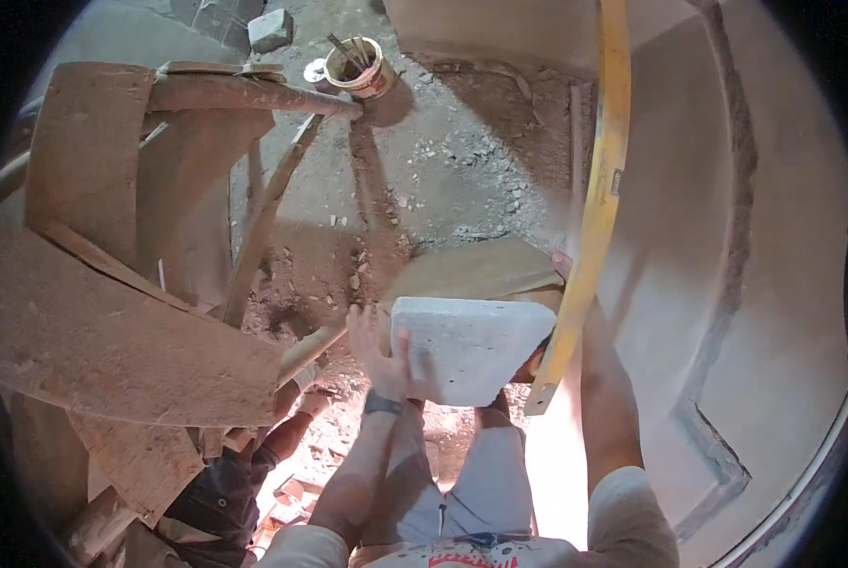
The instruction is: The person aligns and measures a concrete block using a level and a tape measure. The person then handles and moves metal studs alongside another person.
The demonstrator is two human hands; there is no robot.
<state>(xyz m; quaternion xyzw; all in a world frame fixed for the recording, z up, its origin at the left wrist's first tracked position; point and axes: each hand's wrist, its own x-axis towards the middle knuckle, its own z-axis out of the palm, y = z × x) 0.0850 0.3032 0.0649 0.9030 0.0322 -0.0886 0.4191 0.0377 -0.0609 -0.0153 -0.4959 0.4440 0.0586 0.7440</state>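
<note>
A pale block, flat-topped with one slanted side, lies in front of my body. My left hand is at its left edge, fingers stretched and apart, thumb against the block. A brown board shows just beyond the block. Along the right wall runs a long yellow spirit level, overlapping the right edges of board and block. My right hand is closed around the level; most of it is hidden behind the level, with only fingertips showing on the left side.
At left stand a curved brown panel and wooden poles. A bucket with tools and a stone block are at the back. Rubble covers the floor. Another person's dark clothing shows lower left. The right wall has a groove.
</note>
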